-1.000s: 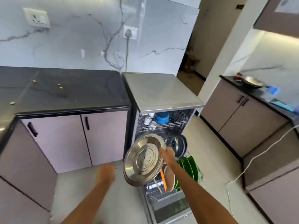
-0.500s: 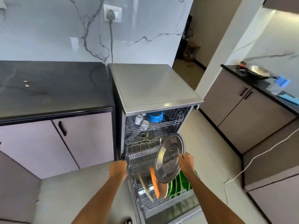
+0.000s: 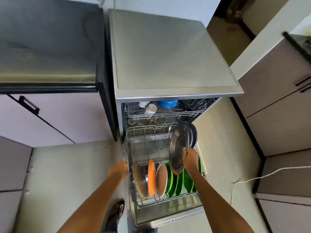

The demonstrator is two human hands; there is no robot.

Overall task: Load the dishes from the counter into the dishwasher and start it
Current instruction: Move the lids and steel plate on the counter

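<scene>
Your right hand (image 3: 190,158) grips the steel lid (image 3: 178,147) upright over the lower rack (image 3: 143,140) — left hand (image 3: 117,169) at its edge, finger state unclear.

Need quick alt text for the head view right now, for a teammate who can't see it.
The right hand holds a steel plate on edge over the pulled-out lower rack of the open dishwasher, above green plates. The left hand rests at the rack's left edge.
</scene>
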